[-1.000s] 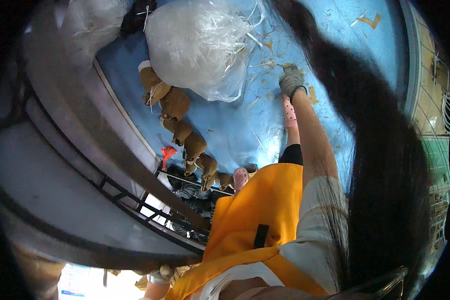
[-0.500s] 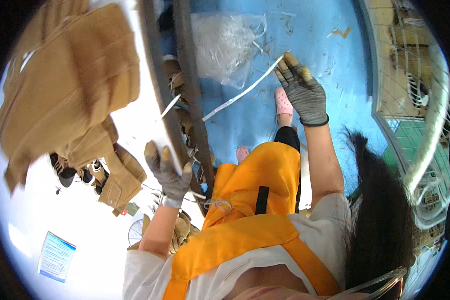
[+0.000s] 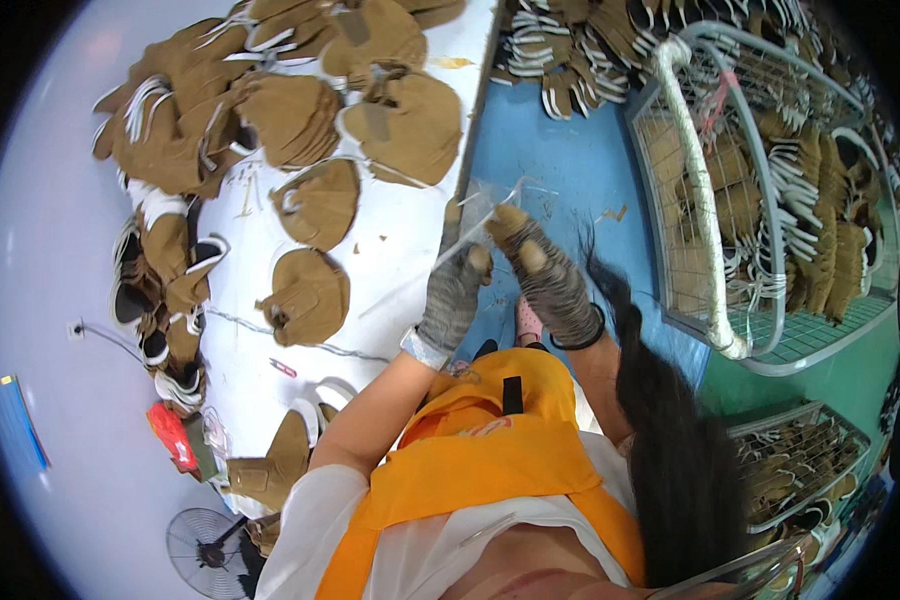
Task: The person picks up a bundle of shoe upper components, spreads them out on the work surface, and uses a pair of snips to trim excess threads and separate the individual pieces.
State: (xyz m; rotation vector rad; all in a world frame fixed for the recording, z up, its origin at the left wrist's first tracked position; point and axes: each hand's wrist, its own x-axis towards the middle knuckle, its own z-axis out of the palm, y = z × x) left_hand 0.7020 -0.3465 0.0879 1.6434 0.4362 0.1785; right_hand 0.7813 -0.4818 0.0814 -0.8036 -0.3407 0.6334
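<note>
Both my hands wear grey knitted gloves with tan fingertips, close together beyond my orange apron [image 3: 500, 425] at the table's edge. A thin white strip [image 3: 478, 228] runs slantwise between them, its loose tail blurred over the tabletop. My right hand [image 3: 550, 275] has its fingers bent and closed on the strip's upper end. Beside it, my left hand [image 3: 457, 290] is closed round the strip farther down, thumb toward the right hand; its fingertips are partly hidden. Left of my hands, flat brown fabric pieces [image 3: 310, 295] lie on the white table [image 3: 400, 245].
Stacks of brown pieces [image 3: 410, 130] and white-edged brown pieces [image 3: 175, 150] cover the table's far part. At right stands a wire cart [image 3: 760, 330] loaded with similar pieces. More bundles [image 3: 570, 50] lie on the blue floor [image 3: 590, 165]. A black fan [image 3: 210, 550] stands lower left.
My view has swung toward the table and cart. The right hand has come down and in with the strip, next to the left hand, which now grips it too.
</note>
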